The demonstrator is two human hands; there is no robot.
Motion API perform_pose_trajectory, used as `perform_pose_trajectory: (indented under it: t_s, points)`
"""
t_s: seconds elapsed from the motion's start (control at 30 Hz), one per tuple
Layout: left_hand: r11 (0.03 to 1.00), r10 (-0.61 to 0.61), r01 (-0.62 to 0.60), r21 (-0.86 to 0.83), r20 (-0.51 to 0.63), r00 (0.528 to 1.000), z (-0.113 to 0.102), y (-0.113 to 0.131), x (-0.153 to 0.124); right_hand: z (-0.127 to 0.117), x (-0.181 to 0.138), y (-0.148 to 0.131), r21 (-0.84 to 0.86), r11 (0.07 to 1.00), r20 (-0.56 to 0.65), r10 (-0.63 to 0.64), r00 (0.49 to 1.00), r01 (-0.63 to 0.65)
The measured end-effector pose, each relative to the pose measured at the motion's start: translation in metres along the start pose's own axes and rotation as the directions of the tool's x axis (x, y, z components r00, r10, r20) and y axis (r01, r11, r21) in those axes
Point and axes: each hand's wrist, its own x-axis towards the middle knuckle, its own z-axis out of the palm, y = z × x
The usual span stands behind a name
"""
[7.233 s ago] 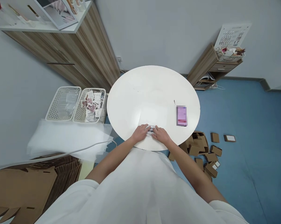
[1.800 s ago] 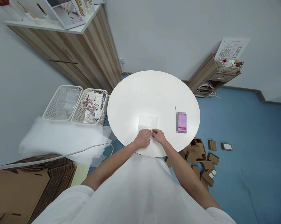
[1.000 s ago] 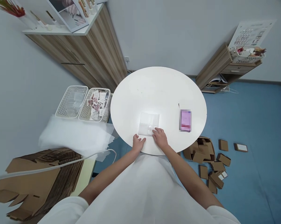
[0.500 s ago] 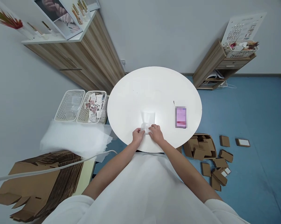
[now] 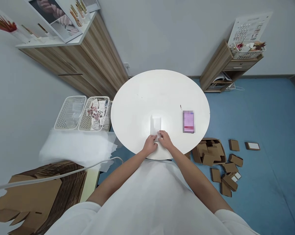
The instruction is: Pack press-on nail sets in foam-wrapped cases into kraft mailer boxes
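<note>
A thin, translucent white packing sheet point(image 5: 156, 123) lies on the white oval table point(image 5: 159, 88), close to its front edge. Its near end is folded and partly covered by my fingers; whether anything lies inside the fold cannot be made out. My left hand point(image 5: 150, 145) is closed at the sheet's lower left, fingertips pressed on the fold. At the lower right, my right hand point(image 5: 165, 140) pinches the same near end, its fingers bent. The two hands almost meet. To their right on the table lies a phone-like rectangle with a pixelated pink screen point(image 5: 188, 121).
Left stand two white baskets, one holding small cards point(image 5: 96, 114), the other clear plastic point(image 5: 73, 112). Below them are a white sheet stack point(image 5: 76, 147), a cable point(image 5: 93, 167) and flattened cardboard point(image 5: 32, 199). Small brown boxes point(image 5: 229, 181) and a filled carton point(image 5: 211, 151) lie on the right floor.
My left hand has moved right and inward onto the sheet, closer to my right hand. The sheet's left side is now folded in, so it looks narrower. The whole view has shifted slightly.
</note>
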Motion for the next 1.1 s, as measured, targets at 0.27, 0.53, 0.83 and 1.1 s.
perform_pose_trajectory:
  t_s: [0.27,0.53,0.83,1.1]
  points:
    - [0.985,0.097,-0.115,0.131,0.134,0.986,-0.004,0.006,-0.007,0.010,0.010,-0.016,-0.192,0.973,-0.180,0.090,0.979,-0.124]
    - [0.962,0.162,-0.186,0.199,0.129,0.978,-0.030,-0.003,-0.009,0.014,0.011,-0.014,-0.466,0.884,-0.093,-0.084,0.992,0.031]
    - [0.942,0.247,-0.288,0.172,0.228,0.942,-0.042,-0.014,0.019,-0.008,-0.005,-0.009,-0.550,0.749,0.252,-0.273,0.929,0.369]
    - [0.944,0.256,-0.304,0.128,0.297,0.920,-0.048,-0.014,0.037,-0.010,0.003,-0.009,-0.497,0.768,0.311,-0.277,0.909,0.404]
